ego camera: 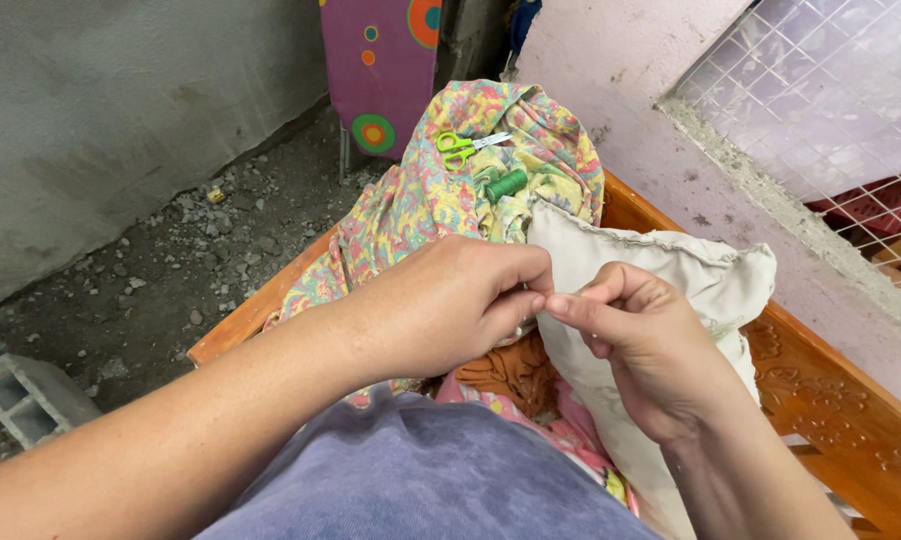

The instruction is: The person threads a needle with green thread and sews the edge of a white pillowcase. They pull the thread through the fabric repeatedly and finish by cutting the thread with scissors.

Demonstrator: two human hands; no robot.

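Now, left hand (451, 305): fingertips pinched at cream cushion (661, 290) edge.
Right hand (641, 345): pinched likewise (held item too small to tell).
Floral cloth (421, 200): crumpled, bearing green-handled scissors (463, 147).

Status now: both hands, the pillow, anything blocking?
Left hand and right hand pinched together at pillow edge. Scissors and green spool lie apart on floral cloth. Nothing blocking.

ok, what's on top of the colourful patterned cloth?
On the patterned cloth lie green-handled scissors and a green thread spool. The cream pillow overlaps its right edge, and the left hand and right hand cover the near part, so anything there is hidden.
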